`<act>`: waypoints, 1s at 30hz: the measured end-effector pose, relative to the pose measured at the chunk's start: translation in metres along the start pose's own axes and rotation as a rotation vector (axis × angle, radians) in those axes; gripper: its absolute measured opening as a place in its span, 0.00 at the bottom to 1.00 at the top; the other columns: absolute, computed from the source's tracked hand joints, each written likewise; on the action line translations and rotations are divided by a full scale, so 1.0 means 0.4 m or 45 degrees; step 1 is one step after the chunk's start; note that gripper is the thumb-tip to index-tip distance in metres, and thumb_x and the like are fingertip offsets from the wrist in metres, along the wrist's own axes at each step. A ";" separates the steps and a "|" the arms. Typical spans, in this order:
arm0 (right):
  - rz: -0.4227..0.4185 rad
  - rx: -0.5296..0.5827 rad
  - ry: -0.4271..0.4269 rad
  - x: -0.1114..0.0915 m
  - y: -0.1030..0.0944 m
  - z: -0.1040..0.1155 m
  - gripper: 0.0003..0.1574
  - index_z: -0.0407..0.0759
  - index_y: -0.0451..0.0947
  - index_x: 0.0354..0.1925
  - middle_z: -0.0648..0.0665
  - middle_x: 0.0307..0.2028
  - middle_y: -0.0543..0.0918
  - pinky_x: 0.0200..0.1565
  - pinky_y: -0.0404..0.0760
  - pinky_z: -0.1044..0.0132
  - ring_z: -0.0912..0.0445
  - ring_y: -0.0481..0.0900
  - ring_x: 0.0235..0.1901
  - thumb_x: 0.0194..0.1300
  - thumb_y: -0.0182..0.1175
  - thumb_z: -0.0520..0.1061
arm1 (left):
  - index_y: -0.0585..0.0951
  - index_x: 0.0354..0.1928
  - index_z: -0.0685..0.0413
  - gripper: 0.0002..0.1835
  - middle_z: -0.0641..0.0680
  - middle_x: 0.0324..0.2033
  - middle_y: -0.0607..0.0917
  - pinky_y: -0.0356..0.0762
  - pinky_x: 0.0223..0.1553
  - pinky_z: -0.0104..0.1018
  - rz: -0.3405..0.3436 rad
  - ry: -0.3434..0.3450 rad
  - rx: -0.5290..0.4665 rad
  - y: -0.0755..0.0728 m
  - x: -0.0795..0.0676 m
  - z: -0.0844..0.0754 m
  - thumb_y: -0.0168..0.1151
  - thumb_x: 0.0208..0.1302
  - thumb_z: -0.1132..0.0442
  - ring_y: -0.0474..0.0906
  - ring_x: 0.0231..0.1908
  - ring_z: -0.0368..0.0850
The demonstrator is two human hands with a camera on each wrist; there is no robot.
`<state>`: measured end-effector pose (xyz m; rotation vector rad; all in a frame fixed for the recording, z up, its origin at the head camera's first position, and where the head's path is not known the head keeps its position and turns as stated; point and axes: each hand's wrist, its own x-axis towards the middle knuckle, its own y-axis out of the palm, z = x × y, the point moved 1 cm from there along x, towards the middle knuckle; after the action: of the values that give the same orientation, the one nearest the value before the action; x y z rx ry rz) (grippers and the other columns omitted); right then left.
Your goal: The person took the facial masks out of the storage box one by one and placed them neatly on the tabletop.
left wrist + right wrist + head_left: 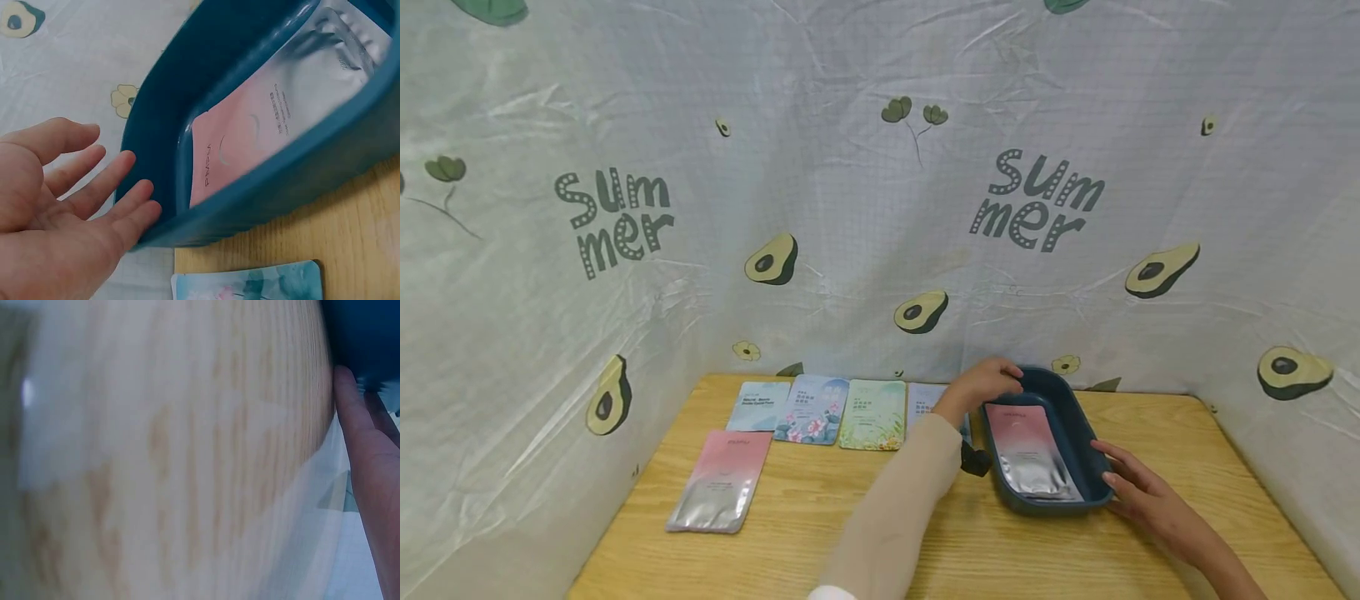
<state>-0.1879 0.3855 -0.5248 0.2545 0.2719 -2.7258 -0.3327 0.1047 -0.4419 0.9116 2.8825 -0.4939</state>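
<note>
Handling the dark-blue rounded-rectangular plastic basin (1075, 429), R of ctr near the far edge of the pale wood-grain bench (797, 492), we est. low wt., stiff, smooth; grip opp. rims. L hand (981, 387): fingers loosely spread, far-L rim. R hand (1150, 500): fingers extended, touching R wall.

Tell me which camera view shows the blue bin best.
The head view: the blue bin lies wholly within the frame, its inside visible. The left wrist view is closer but crops it; the right wrist view shows little.
</note>
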 end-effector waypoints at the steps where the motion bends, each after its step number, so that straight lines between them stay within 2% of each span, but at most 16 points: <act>1: -0.003 -0.001 0.002 -0.001 0.000 0.000 0.36 0.46 0.42 0.81 0.26 0.77 0.40 0.58 0.80 0.58 0.76 0.70 0.59 0.85 0.41 0.49 | 0.78 0.64 0.63 0.21 0.58 0.60 0.81 0.74 0.62 0.46 -0.012 -0.008 0.050 0.004 0.005 -0.005 0.61 0.71 0.66 0.77 0.59 0.50; 4: -0.010 0.001 0.008 -0.003 0.001 -0.001 0.36 0.46 0.42 0.81 0.28 0.76 0.41 0.58 0.80 0.58 0.76 0.70 0.59 0.85 0.41 0.49 | 0.81 0.63 0.59 0.21 0.53 0.59 0.82 0.75 0.58 0.37 -0.019 -0.012 0.293 0.016 0.022 -0.018 0.63 0.69 0.64 0.77 0.58 0.46; 8: -0.010 0.008 0.009 -0.003 0.002 -0.002 0.36 0.47 0.42 0.82 0.30 0.76 0.41 0.58 0.79 0.60 0.75 0.70 0.60 0.85 0.40 0.49 | 0.81 0.63 0.54 0.21 0.49 0.60 0.82 0.74 0.57 0.31 0.054 -0.023 0.658 0.032 0.048 -0.024 0.62 0.71 0.61 0.76 0.60 0.42; 11: -0.010 0.009 0.007 -0.002 0.001 -0.002 0.36 0.47 0.42 0.82 0.28 0.77 0.41 0.59 0.79 0.59 0.75 0.70 0.60 0.85 0.41 0.49 | 0.81 0.64 0.53 0.21 0.48 0.61 0.82 0.74 0.57 0.30 0.134 -0.035 0.758 0.045 0.064 -0.026 0.60 0.72 0.59 0.76 0.61 0.41; 18: -0.027 0.007 0.004 0.002 0.000 -0.001 0.36 0.47 0.44 0.81 0.27 0.77 0.42 0.59 0.80 0.57 0.74 0.71 0.59 0.84 0.41 0.49 | 0.82 0.63 0.49 0.21 0.46 0.62 0.81 0.73 0.56 0.29 0.250 -0.104 0.856 0.057 0.099 -0.027 0.58 0.72 0.55 0.75 0.60 0.38; 21: -0.023 0.026 0.000 0.003 0.002 -0.002 0.36 0.47 0.43 0.81 0.28 0.77 0.41 0.59 0.79 0.59 0.75 0.71 0.59 0.84 0.41 0.48 | 0.83 0.62 0.50 0.20 0.47 0.62 0.81 0.76 0.55 0.33 0.261 -0.175 0.775 0.054 0.109 -0.020 0.60 0.71 0.58 0.77 0.57 0.38; 24: -0.023 0.018 -0.005 0.003 0.001 -0.004 0.35 0.47 0.44 0.81 0.28 0.77 0.41 0.59 0.79 0.59 0.76 0.70 0.59 0.85 0.41 0.48 | 0.83 0.61 0.55 0.19 0.51 0.60 0.82 0.79 0.53 0.39 0.286 -0.233 0.585 0.050 0.112 -0.014 0.61 0.70 0.65 0.79 0.49 0.41; 26: -0.029 0.003 -0.007 0.003 -0.001 -0.005 0.35 0.47 0.44 0.81 0.27 0.77 0.41 0.59 0.79 0.58 0.77 0.69 0.59 0.85 0.41 0.48 | 0.83 0.60 0.57 0.19 0.52 0.58 0.83 0.80 0.50 0.39 0.315 -0.253 0.496 0.048 0.111 -0.010 0.61 0.68 0.70 0.78 0.44 0.41; 30: -0.047 -0.021 0.013 0.003 -0.006 -0.004 0.35 0.47 0.45 0.81 0.28 0.78 0.42 0.60 0.78 0.53 0.79 0.68 0.58 0.84 0.42 0.49 | 0.87 0.55 0.53 0.19 0.49 0.57 0.83 0.75 0.45 0.32 0.351 -0.220 0.510 0.048 0.109 -0.001 0.63 0.65 0.73 0.75 0.45 0.38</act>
<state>-0.1898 0.3874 -0.5261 0.2613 0.3044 -2.7579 -0.3576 0.1433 -0.4542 1.2244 2.4910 -1.0821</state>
